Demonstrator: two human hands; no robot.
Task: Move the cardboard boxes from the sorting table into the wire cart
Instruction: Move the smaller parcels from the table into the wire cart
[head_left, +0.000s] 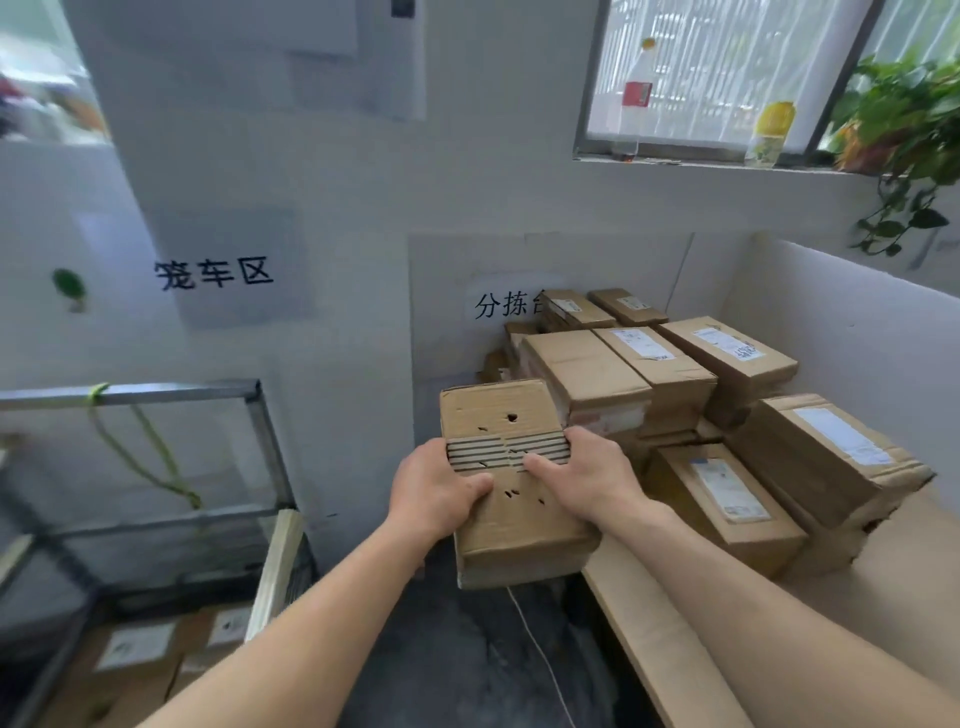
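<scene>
A worn cardboard box (506, 421) with small holes and a torn strip of exposed corrugation is held in the air, off the left edge of the sorting table (878, 561). My left hand (436, 491) grips its left side, thumb on top. My right hand (584, 475) grips its right side, thumb across the top. Several more cardboard boxes (665, 374) with white labels are stacked on the table against the wall. The wire cart (156, 395) stands at lower left, holding labelled boxes (140, 654) on its bottom.
A white wall with two paper signs is straight ahead. Dark floor (467, 654) and a thin white cord lie between cart and table. A wooden slat (278, 566) leans at the cart's right corner. Bottles and a plant sit on the window sill (727, 163).
</scene>
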